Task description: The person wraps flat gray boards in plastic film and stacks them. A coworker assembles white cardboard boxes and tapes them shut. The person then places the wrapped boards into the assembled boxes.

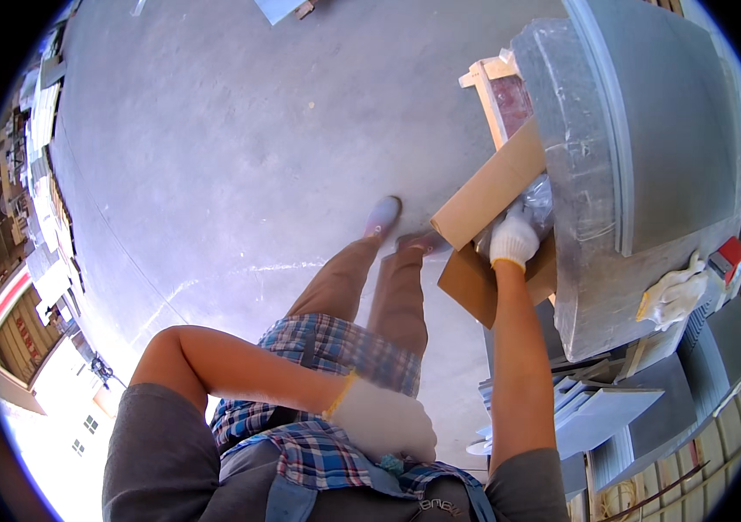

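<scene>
My right hand (515, 240), in a white knit glove, reaches down into an open cardboard box (470, 287) beside the table. Clear plastic (542, 198) shows in the box just past the fingers. Those fingers are mostly hidden, so what they grip, if anything, cannot be made out. A long brown flap (490, 184) of the box stands out to the left. Close against my waist is my left hand (385, 424), also gloved and smeared by motion. A small teal bit (390, 464) shows at its lower edge, over the tied plaid shirt (323, 457).
The grey-topped table (584, 174) at right carries large grey panels (679, 122), a loose white glove (677, 291) and a red item (730, 254). Stacked grey boards (601, 413) lie below it. A wooden frame (485, 96) stands behind the box. Concrete floor (214, 157) spreads left.
</scene>
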`<state>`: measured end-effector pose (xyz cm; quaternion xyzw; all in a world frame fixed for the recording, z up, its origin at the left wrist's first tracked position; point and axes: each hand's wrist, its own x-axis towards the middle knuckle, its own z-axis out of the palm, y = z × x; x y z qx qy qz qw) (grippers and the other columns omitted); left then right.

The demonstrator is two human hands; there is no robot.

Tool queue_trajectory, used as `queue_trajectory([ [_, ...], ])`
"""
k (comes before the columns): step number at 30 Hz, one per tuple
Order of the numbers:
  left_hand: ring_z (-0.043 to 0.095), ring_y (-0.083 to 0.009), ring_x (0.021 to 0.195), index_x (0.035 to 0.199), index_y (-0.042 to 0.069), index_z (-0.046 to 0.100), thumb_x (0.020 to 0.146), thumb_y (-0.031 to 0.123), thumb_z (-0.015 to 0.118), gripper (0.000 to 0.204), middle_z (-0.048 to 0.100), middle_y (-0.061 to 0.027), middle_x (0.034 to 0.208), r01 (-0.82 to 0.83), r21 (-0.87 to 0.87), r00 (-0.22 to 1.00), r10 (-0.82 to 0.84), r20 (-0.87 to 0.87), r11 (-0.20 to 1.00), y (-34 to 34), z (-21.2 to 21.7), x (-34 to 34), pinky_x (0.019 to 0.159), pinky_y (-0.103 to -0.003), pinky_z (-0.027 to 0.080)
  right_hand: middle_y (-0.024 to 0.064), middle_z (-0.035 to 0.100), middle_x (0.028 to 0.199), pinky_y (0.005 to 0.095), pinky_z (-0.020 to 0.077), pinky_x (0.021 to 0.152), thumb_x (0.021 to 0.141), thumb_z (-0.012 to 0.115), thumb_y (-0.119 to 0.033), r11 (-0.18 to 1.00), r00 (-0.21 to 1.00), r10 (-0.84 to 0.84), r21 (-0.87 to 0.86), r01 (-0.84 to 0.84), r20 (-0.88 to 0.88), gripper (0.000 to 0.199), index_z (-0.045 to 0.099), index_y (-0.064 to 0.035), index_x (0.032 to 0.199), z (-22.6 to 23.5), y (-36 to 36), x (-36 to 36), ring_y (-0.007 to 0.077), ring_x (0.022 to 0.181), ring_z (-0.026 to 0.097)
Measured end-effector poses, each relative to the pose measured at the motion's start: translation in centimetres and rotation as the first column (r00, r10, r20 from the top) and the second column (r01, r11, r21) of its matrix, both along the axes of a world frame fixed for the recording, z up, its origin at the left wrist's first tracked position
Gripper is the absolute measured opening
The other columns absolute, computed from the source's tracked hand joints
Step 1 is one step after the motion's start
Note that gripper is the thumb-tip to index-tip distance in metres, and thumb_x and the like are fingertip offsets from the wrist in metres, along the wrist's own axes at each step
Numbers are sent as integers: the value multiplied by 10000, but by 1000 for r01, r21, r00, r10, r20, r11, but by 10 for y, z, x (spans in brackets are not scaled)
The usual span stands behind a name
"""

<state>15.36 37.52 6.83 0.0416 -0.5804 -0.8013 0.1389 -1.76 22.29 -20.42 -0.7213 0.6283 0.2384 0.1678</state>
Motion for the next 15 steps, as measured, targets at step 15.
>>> queue_trajectory([
  [15, 690, -282, 827, 936, 67, 704, 865, 192, 635, 159, 680, -127, 829, -447, -475, 330, 633, 700, 758, 6, -99, -16, 737, -414, 546, 146, 542, 1408, 481, 551, 855, 915, 637, -468, 999, 995, 17, -42, -13, 100, 605, 470, -211, 1437, 3, -6, -2, 380, 1077, 661],
])
